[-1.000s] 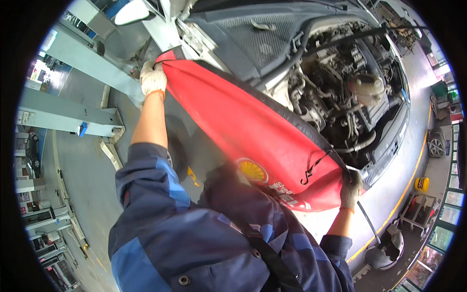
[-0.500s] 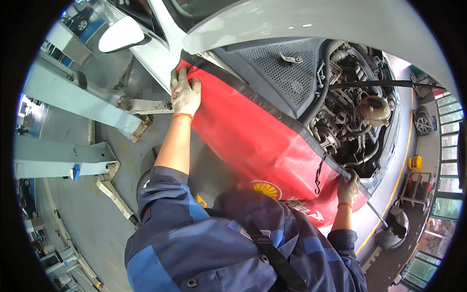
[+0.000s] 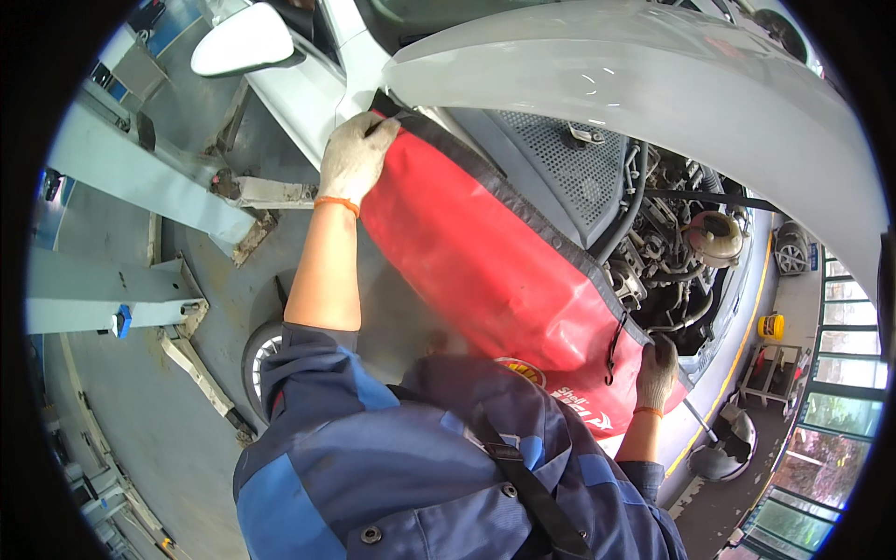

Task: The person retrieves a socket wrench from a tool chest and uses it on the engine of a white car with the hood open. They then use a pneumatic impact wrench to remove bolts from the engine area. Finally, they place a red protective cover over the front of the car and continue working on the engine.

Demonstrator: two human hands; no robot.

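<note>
A red fender cover with a black edge strip lies along the near side of a white car, over the fender. At its far left corner my gloved left hand is closed on the edge, thumb toward the black strip. My gloved right hand grips the cover's right end by the engine bay, fingers curled over the strip and partly hidden. A black hook on a cord hangs from the strip beside my right hand. Below, my torso covers part of the cover's lower side.
The raised hood hangs over the engine bay. A white side mirror juts out at the upper left. Lift posts stand left, a loose wheel near my left elbow. A cart and yellow bucket are right.
My left fingers, spread over the cover's corner before, are now curled around its edge. My right hand stays at the other end. The view has shifted, with more of the hood showing.
</note>
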